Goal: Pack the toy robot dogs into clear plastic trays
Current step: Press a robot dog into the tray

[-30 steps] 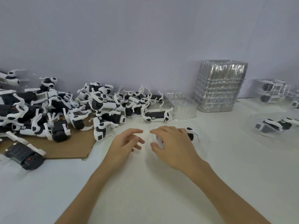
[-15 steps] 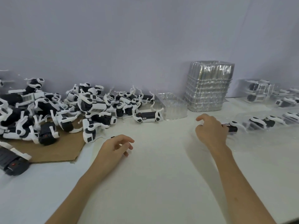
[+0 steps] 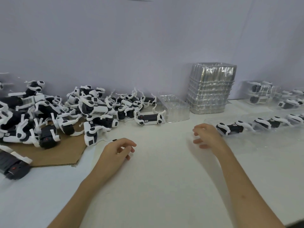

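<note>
A heap of black-and-white toy robot dogs (image 3: 69, 112) lies at the left, partly on brown cardboard (image 3: 54, 153). One dog (image 3: 150, 119) lies apart beside a single clear tray (image 3: 176, 107). A packed dog in its clear tray (image 3: 231, 128) lies at the right, just beyond my right hand (image 3: 209, 137), which hovers with loosely curled fingers and holds nothing. My left hand (image 3: 117, 151) rests near the middle of the table, fingers loosely curled and empty.
A tall stack of clear trays (image 3: 211, 89) stands at the back against the wall. More packed dogs in trays (image 3: 276, 122) lie in a row at the right, with others stacked behind (image 3: 259, 94). The white table (image 3: 164, 178) spreads in front.
My right hand slid the packed tray from the middle to the right, let go of it and drew back a little to the left. My left hand stayed in place.
</note>
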{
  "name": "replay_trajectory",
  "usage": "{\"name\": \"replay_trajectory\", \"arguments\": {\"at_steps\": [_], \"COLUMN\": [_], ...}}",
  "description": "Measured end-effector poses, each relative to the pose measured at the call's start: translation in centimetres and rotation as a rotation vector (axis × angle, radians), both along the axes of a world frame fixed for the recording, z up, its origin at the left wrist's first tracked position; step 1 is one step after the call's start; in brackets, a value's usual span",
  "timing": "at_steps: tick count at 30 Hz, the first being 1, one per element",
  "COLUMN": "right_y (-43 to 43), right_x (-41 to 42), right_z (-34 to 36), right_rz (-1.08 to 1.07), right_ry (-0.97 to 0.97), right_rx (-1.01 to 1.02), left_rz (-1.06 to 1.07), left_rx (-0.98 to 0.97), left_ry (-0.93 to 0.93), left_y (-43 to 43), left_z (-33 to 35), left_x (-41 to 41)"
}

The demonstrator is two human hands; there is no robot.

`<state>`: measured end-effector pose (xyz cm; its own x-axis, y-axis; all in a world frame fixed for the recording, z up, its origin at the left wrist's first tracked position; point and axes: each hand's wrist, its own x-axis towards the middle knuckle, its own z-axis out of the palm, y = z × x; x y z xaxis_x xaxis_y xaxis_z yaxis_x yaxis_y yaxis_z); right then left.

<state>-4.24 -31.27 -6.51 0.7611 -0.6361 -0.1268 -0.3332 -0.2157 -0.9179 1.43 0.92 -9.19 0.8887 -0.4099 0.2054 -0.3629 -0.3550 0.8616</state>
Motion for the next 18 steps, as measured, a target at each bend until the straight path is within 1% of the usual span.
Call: {"name": "replay_trajectory", "arguments": {"at_steps": [6, 9, 10, 11, 13, 18], "right_y": [-5.5, -7.4, -7.6, -7.5, -5.9, 0.8], "right_x": [-1.1, -1.6, -1.5, -1.4, -0.9, 3.5], "right_z": [-0.7, -1.3, -1.6, -1.7, -1.8, -0.6], "right_rz": [-0.196, -0.313, -0.345, -0.359, -0.290, 0.126], "right_ry": [-0.170, -0.272, -0.286, -0.271, -0.241, -0.311], "right_rx": [0.025, 0.071, 0.059, -0.002, -0.186, -0.515], "left_rz": [0.003, 0.001, 0.001, -0.001, 0.000, -0.014], "left_rx": [-0.005, -0.011, -0.010, -0.007, -0.001, 0.061], "left_ry": [-0.007, 0.003, 0.005, 0.004, -0.004, -0.025], "left_y": [0.0, -0.2, -0.2, -0.2, -0.2, -0.6], "left_z": [0.0, -0.1, -0.2, -0.2, -0.3, -0.7], "left_x": [0.0, -0.1, -0.2, -0.2, -0.1, -0.5]}}
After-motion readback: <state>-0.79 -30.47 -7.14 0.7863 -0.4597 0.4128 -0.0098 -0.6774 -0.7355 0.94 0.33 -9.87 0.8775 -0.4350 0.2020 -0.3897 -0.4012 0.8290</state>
